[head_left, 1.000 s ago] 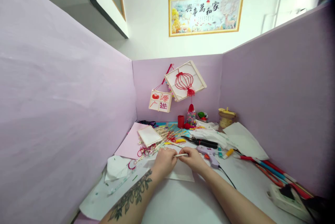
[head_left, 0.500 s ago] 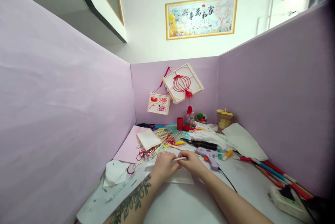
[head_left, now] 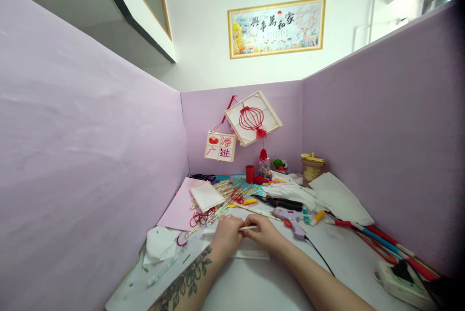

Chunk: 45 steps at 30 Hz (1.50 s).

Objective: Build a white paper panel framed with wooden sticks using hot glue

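Note:
My left hand (head_left: 228,234) and my right hand (head_left: 262,232) are close together over the front middle of the table, fingers bent inward. A thin white stick (head_left: 248,227) lies across the small gap between them, its near end against the left hand and its other end at the right fingers. Both hands look closed around it; the fingertips are mostly hidden. Beneath them is a white sheet (head_left: 250,254), partly covered by the hands, which could be paper or a thin panel. Just right of my right hand lies a lilac glue gun (head_left: 292,221).
Black-handled pliers (head_left: 279,202) lie beyond the hands, near thin sticks (head_left: 227,190) and red cord (head_left: 238,196). A white framed panel (head_left: 207,196) rests at back left. Coloured tubes (head_left: 385,241) and a power strip (head_left: 401,282) are at right. Lilac partitions (head_left: 370,122) enclose the table.
My hands stay together on the stick, with only a slight shift of the fingers. The whole view has dropped a little in the picture, as the camera tilted slightly.

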Available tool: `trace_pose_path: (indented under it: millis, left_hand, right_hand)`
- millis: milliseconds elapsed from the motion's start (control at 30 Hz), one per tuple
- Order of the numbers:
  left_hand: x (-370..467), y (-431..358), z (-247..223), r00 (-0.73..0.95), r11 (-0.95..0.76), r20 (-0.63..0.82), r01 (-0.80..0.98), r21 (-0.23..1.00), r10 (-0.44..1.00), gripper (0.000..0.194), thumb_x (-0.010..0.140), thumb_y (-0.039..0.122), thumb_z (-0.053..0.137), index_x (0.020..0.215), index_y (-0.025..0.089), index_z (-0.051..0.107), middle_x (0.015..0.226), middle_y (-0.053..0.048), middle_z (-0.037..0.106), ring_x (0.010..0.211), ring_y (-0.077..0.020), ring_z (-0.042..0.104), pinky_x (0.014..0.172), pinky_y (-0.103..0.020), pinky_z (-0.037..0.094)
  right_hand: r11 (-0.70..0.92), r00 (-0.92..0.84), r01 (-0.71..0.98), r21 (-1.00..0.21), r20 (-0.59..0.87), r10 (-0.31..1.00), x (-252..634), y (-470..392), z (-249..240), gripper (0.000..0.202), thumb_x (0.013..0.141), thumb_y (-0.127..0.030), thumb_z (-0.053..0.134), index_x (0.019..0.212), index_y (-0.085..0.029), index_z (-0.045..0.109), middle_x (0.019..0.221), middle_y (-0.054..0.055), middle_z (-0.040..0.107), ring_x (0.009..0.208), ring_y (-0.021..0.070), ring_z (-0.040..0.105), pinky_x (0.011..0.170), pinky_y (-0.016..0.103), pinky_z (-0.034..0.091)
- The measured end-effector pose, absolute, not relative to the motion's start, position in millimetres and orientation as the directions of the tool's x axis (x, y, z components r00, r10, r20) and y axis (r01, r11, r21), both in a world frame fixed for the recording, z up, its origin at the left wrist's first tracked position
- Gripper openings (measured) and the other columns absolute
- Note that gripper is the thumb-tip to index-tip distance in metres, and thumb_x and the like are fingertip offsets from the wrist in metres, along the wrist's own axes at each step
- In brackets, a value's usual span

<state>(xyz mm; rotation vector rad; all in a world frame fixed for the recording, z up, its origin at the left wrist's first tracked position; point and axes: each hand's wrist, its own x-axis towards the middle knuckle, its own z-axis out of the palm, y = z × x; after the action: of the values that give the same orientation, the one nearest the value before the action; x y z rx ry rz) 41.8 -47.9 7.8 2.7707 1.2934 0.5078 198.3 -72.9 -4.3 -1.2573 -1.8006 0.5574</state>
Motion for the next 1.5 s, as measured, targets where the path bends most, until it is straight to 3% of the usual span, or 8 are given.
trace_pose_path:
  millis: [233, 400, 600, 833, 1000, 1267, 1500]
  left_hand:
    - [41.1, -55.8, 16.9, 0.588, -0.678, 0.358, 0.701, 0.223, 0.726, 0.015, 0.085, 0.028, 0.058, 0.089, 0.022, 0.070, 0.091, -0.004, 0.071, 0.094, -0.0213, 0.060, 0.087, -0.035, 0.036]
    - [42.1, -58.2, 18.8, 0.542, -0.639, 0.369, 0.735, 0.226, 0.755, 0.017, 0.085, 0.025, 0.055, 0.081, 0.020, 0.071, 0.083, -0.005, 0.071, 0.086, -0.0212, 0.061, 0.080, -0.034, 0.037]
    - [42.2, -56.0, 14.0, 0.564, -0.638, 0.357, 0.758, 0.133, 0.745, 0.018, 0.083, 0.022, 0.053, 0.079, 0.018, 0.070, 0.081, -0.008, 0.070, 0.084, -0.0219, 0.060, 0.080, -0.034, 0.037]
    - [43.7, -54.3, 14.3, 0.613, -0.674, 0.327, 0.730, 0.112, 0.719, 0.022, 0.089, 0.028, 0.050, 0.083, 0.020, 0.070, 0.086, -0.006, 0.071, 0.088, -0.0217, 0.060, 0.080, -0.034, 0.037]
    - [39.7, -49.1, 14.3, 0.592, -0.658, 0.339, 0.744, 0.118, 0.731, 0.019, 0.089, 0.026, 0.051, 0.086, 0.020, 0.070, 0.090, -0.006, 0.071, 0.092, -0.0223, 0.061, 0.084, -0.036, 0.036]
    - [44.4, -49.4, 10.0, 0.616, -0.665, 0.319, 0.744, 0.064, 0.720, 0.021, 0.089, 0.020, 0.047, 0.086, 0.018, 0.067, 0.090, -0.007, 0.070, 0.091, -0.0228, 0.060, 0.083, -0.038, 0.035]
    - [40.9, -48.2, 13.9, 0.596, -0.656, 0.330, 0.747, 0.108, 0.732, 0.023, 0.091, 0.024, 0.046, 0.089, 0.021, 0.068, 0.093, -0.005, 0.070, 0.094, -0.0222, 0.058, 0.085, -0.037, 0.033]
  right_hand:
    - [0.330, -0.023, 0.573, -0.750, 0.387, 0.922, 209.7, -68.4, -4.5, 0.008, 0.063, -0.014, 0.061, 0.057, -0.017, 0.058, 0.061, 0.000, 0.062, 0.063, 0.0161, 0.053, 0.057, 0.024, 0.035]
    - [0.294, -0.025, 0.558, -0.776, 0.339, 0.941, 208.2, -67.8, -4.5, 0.013, 0.064, -0.019, 0.066, 0.057, -0.017, 0.056, 0.059, -0.001, 0.060, 0.061, 0.0150, 0.051, 0.056, 0.023, 0.033]
    - [0.378, -0.098, 0.546, -0.748, 0.391, 0.915, 199.6, -66.5, -11.2, 0.004, 0.068, -0.017, 0.061, 0.064, -0.017, 0.058, 0.069, 0.001, 0.064, 0.068, 0.0159, 0.055, 0.063, 0.024, 0.038]
    - [0.240, -0.014, 0.530, -0.813, 0.275, 0.961, 209.7, -62.4, -11.1, 0.012, 0.064, -0.025, 0.068, 0.062, -0.016, 0.061, 0.062, 0.000, 0.061, 0.065, 0.0157, 0.053, 0.059, 0.024, 0.035]
    - [0.167, 0.033, 0.520, -0.838, 0.215, 0.976, 215.0, -61.6, -7.6, 0.004, 0.064, -0.019, 0.061, 0.065, -0.015, 0.060, 0.061, -0.001, 0.059, 0.063, 0.0143, 0.051, 0.058, 0.023, 0.034]
    - [0.343, -0.107, 0.618, -0.707, 0.356, 0.928, 204.4, -63.8, -12.4, 0.005, 0.065, -0.014, 0.057, 0.063, -0.017, 0.061, 0.067, 0.000, 0.063, 0.068, 0.0153, 0.053, 0.064, 0.024, 0.036]
    - [0.149, 0.025, 0.583, -0.799, 0.201, 0.979, 216.3, -64.3, 0.1, 0.007, 0.060, -0.012, 0.060, 0.062, -0.015, 0.067, 0.057, -0.001, 0.060, 0.061, 0.0138, 0.051, 0.056, 0.022, 0.033]
